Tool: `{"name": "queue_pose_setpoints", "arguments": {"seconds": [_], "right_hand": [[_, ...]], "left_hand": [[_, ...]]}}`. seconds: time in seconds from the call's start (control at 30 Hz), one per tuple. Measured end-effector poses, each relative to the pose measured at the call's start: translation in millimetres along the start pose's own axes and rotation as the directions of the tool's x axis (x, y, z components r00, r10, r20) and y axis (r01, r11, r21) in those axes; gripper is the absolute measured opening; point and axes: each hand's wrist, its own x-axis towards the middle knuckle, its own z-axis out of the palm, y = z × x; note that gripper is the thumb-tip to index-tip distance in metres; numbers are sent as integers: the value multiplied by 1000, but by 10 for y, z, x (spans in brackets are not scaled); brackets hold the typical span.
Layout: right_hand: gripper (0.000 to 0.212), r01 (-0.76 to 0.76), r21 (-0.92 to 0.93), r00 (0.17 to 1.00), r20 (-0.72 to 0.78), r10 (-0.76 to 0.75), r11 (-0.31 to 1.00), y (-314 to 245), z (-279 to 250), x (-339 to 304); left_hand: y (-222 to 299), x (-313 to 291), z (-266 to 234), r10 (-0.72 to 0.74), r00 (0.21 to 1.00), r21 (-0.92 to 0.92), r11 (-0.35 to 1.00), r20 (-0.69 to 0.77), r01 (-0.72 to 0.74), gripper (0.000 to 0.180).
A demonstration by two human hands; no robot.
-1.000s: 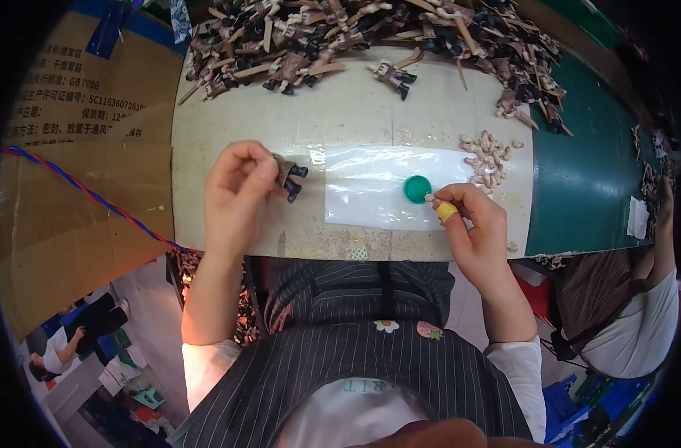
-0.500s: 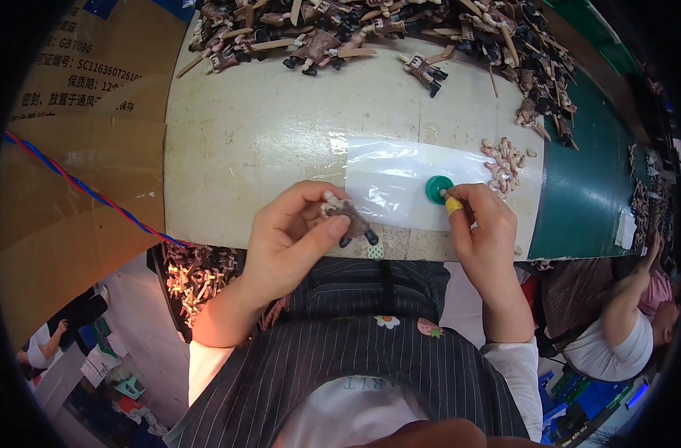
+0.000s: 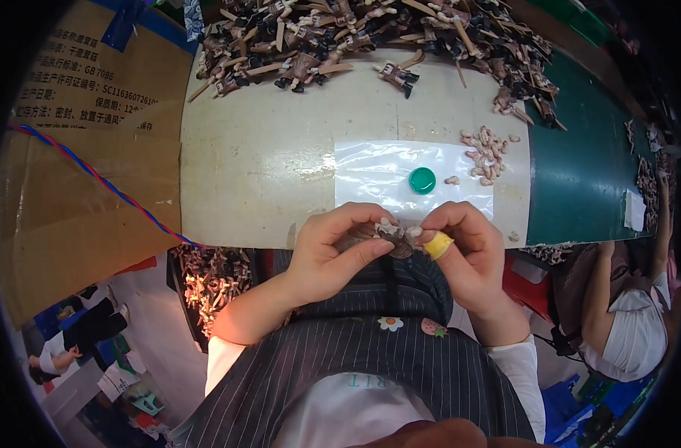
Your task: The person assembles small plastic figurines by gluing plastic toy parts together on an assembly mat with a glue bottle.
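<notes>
Left fingers (image 3: 364, 255) pinch brown figure (image 3: 401, 246), right fingers (image 3: 446, 216) pinch small pale piece (image 3: 413, 233); figure looks light, stiff, best gripped mid-body.

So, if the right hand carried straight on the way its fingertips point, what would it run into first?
Most likely the small brown figure in the left hand, just left of the right hand. Depth is unclear there, so they may be touching.
</notes>
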Motion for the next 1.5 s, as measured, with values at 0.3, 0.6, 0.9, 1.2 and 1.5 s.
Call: {"name": "queue_pose_setpoints", "arguments": {"seconds": [0.3, 0.6, 0.9, 1.2, 1.5], "right_hand": [[7, 24, -154, 997, 79, -12, 988, 55, -107, -62], [4, -23, -151, 993, 111, 40, 988, 67, -92, -84], [4, 54, -251, 985, 169, -11, 966, 107, -55, -48], [6, 190, -252, 964, 233, -131, 949, 205, -42, -72], [13, 375, -308, 908, 310, -281, 874, 156, -96, -76]], "left_hand": [[100, -2, 117, 109, 993, 300, 947, 38, -115, 24], [62, -43, 186, 299, 946, 527, 788, 123, -318, 30], [31, -146, 179, 388, 915, 593, 713, 110, -374, 32], [39, -237, 211, 448, 885, 675, 614, 127, -408, 31], [147, -365, 47, 365, 910, 705, 592, 197, -390, 32]]}}
